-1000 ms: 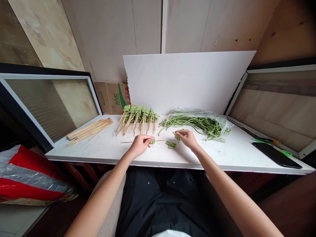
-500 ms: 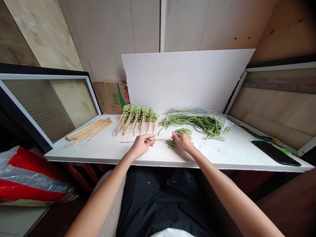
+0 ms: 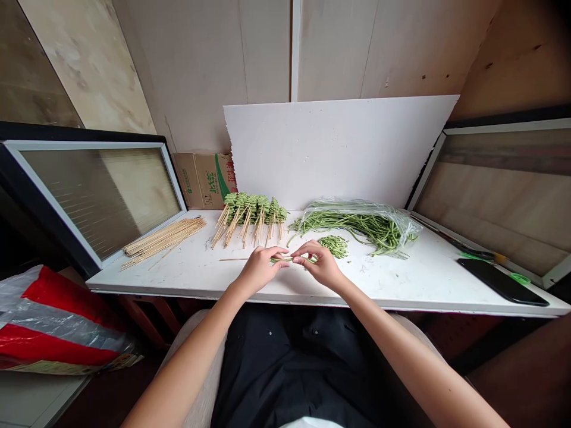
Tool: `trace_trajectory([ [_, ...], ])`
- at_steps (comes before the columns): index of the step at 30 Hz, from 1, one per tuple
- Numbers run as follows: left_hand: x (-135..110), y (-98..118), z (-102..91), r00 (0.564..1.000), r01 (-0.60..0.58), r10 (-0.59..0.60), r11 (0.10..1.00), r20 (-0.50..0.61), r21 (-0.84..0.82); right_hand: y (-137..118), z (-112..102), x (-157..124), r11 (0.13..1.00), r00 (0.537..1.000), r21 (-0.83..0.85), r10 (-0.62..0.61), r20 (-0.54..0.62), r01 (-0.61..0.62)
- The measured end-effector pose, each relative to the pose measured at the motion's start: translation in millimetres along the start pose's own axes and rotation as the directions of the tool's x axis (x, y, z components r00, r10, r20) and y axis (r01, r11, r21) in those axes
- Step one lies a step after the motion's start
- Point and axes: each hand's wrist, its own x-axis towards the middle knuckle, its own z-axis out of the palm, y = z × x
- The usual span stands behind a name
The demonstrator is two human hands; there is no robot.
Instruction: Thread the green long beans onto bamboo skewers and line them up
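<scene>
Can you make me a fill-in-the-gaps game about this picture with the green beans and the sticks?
1. The long green beans lie in a clear plastic ____.
2. The bare sticks lie to the ____ of the finished skewers.
3. The left hand and the right hand pinch one stick over a table coloured ____.
4. The phone near the table's right end is coloured ____.

Missing words: bag, left, white, black.

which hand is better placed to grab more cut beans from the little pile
Right, probably. The right hand sits just beside the cut beans. The left hand is farther from them and pinches the skewer.
</scene>
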Motion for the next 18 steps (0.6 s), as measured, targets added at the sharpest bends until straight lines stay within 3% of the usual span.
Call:
trace_trajectory([
  [4, 1.4, -1.4, -5.1, 0.993, -0.098, 0.103, 0.991, -0.051, 0.091, -5.6, -2.6, 1.9, 0.99, 0.993, -0.069, -0.119, 0.028, 0.12],
  [8, 0.0, -0.3, -4.7, 0.995, -0.074, 0.078, 0.995, -0.055, 0.068, -13.8, -0.2, 2.7, 0.95, 0.962, -0.153, -0.273, 0.018, 0.272],
  [18, -2.0, 22.2, -8.7, 0.985, 0.068, -0.031, 0.974, 0.169, -0.214, -18.4, -4.1, -0.9, 0.823, 0.901, -0.383, -0.429, 0.064, 0.419],
])
